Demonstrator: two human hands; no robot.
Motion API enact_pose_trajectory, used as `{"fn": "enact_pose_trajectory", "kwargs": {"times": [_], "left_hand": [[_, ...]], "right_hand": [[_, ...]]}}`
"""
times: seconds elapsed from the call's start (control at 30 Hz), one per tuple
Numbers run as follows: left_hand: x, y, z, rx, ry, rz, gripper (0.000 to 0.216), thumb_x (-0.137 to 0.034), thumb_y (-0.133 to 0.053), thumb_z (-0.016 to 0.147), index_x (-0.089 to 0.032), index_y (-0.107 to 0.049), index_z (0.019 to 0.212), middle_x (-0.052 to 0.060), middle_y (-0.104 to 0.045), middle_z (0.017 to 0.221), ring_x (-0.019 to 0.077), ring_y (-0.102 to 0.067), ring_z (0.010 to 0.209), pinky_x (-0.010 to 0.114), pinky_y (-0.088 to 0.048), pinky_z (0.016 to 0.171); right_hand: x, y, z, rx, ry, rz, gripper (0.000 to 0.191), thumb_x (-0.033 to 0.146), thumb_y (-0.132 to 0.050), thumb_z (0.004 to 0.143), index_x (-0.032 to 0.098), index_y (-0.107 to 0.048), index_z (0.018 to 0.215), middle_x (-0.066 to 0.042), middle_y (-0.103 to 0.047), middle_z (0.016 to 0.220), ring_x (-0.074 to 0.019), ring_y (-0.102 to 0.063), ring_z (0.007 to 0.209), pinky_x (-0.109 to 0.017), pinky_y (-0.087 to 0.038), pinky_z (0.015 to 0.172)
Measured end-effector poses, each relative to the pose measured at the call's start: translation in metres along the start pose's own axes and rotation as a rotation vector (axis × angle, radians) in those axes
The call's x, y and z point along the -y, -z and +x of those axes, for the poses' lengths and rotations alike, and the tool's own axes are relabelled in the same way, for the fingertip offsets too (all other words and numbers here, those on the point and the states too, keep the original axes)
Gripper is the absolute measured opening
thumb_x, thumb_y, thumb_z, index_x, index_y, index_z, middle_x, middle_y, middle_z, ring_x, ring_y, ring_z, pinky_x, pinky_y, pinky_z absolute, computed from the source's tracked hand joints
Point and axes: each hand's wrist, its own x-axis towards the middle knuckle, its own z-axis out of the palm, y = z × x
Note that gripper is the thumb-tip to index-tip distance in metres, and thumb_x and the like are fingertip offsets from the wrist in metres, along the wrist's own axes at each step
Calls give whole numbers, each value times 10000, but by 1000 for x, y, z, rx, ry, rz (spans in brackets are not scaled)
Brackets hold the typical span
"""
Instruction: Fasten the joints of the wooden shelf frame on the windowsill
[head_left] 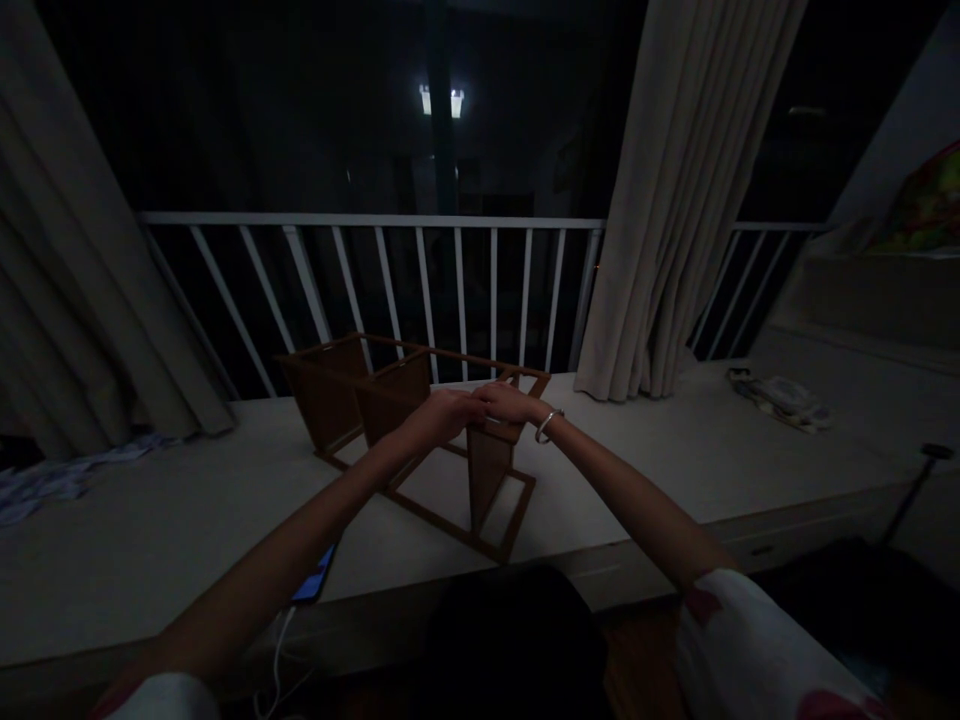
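Your left hand [450,412] and right hand [508,402] meet at the right end of a brown shelf [394,400] lying sideways on the window ledge [637,470]; whether your fingers grip it, you cannot tell here.

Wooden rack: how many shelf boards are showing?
3: the left board near one end, the middle board, and the right board below the right hand. Others may be hidden.

Shelf rack [384,412] | brown, three panels, open-framed | lying on its side | on pale ledge [645,480]
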Motion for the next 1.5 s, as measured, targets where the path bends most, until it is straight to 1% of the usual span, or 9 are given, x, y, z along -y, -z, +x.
{"fn": "enact_pose_trajectory", "kwargs": {"times": [0.17,0.37,0.47,0.57,0.67,0.87,1.1,1.23,1.5], "left_hand": [[-3,-1,-4,43,-20,109,253,-52,-439,727,-164,-646,821,42,-640,841,104,-584,735,185,-421,663],[-7,5,-5,57,-72,273,357,-57,-399,754,-197,-580,1029,52,-614,951,109,-580,760,196,-425,658],[1,10,-5,-45,-43,209,312,-92,-430,755,-176,-597,1005,54,-627,877,111,-578,734,198,-425,652],[11,10,-10,-210,76,80,241,-128,-444,767,-148,-630,919,51,-645,805,111,-585,710,197,-426,647],[16,3,-22,-252,153,-42,217,-179,-445,790,-141,-642,873,46,-657,784,106,-591,687,192,-425,637],[23,0,-37,-166,170,-12,228,-149,-434,785,-138,-632,898,47,-638,772,99,-576,670,186,-418,620],[19,27,-27,166,6,432,376,-46,-415,747,-224,-563,1043,43,-552,842,124,-546,751,212,-406,656],[15,32,-15,236,-74,512,315,-71,-432,777,-220,-562,1023,47,-532,849,134,-535,788,215,-399,668],[8,34,1,341,-103,606,221,-76,-457,783,-151,-580,950,66,-573,828,137,-567,764,221,-394,647]], "right_hand": [[2,3,0,14,-36,13,284,308,-404,833,126,-613,891,-82,-629,949,-175,-539,918,-259,-329,795],[2,3,-2,11,-27,43,284,311,-405,837,139,-615,921,-72,-624,973,-177,-536,942,-254,-332,814],[5,4,-4,-20,-12,27,350,356,-342,864,152,-613,953,-71,-617,996,-176,-535,947,-256,-333,813],[7,4,-3,-11,-56,23,446,426,-280,874,151,-624,944,-73,-630,929,-167,-556,874,-255,-343,783],[6,2,-1,-5,-71,45,466,459,-291,863,147,-625,955,-78,-630,933,-163,-555,876,-243,-346,776],[5,0,1,-6,-66,63,461,462,-299,861,149,-629,940,-74,-631,938,-157,-552,881,-232,-344,778],[6,2,1,-11,-50,75,451,451,-302,863,150,-636,900,-66,-632,911,-152,-551,849,-235,-335,764],[7,3,0,-7,-53,102,452,452,-309,860,149,-643,879,-58,-633,898,-145,-550,830,-230,-335,748],[8,3,0,-8,-67,118,428,429,-328,859,150,-652,841,-47,-637,840,-130,-550,768,-223,-333,705]]}}
